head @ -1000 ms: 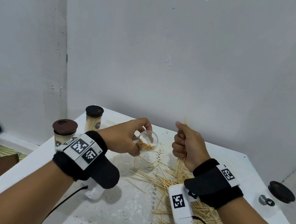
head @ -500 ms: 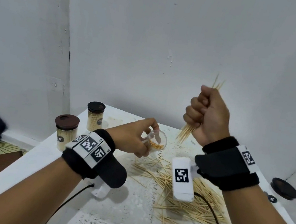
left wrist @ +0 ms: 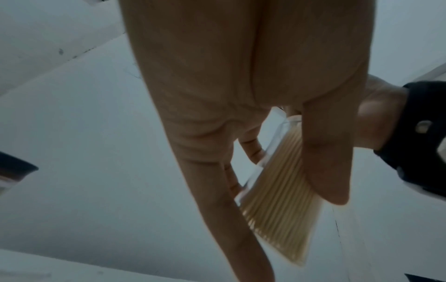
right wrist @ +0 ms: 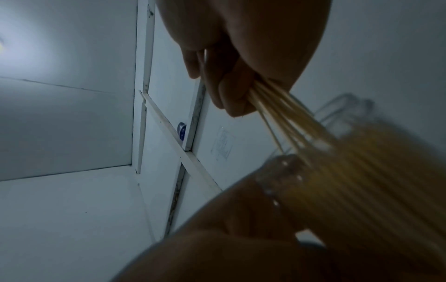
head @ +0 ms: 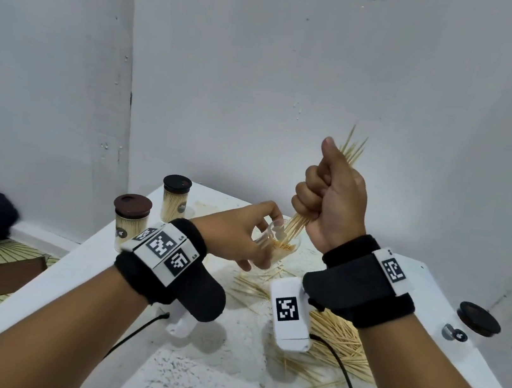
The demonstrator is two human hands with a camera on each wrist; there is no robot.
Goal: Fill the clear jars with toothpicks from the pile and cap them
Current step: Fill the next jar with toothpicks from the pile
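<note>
Toothpicks going into the jar
Right hand (head: 330,201) fisted round a toothpick bundle (head: 295,231), tips in the tilted clear jar (head: 276,246) gripped by left hand (head: 235,237) over the table (head: 213,380).

Clear glossy jar (head: 276,246), pale wooden toothpicks (head: 336,335), matt white table (head: 77,270).

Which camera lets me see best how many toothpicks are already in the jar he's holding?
The left wrist view: the clear jar shows side-on, sticks packed inside, gripped by the left hand. The head view shows only its open mouth, partly behind fingers. The right wrist view shows it blurred.
</note>
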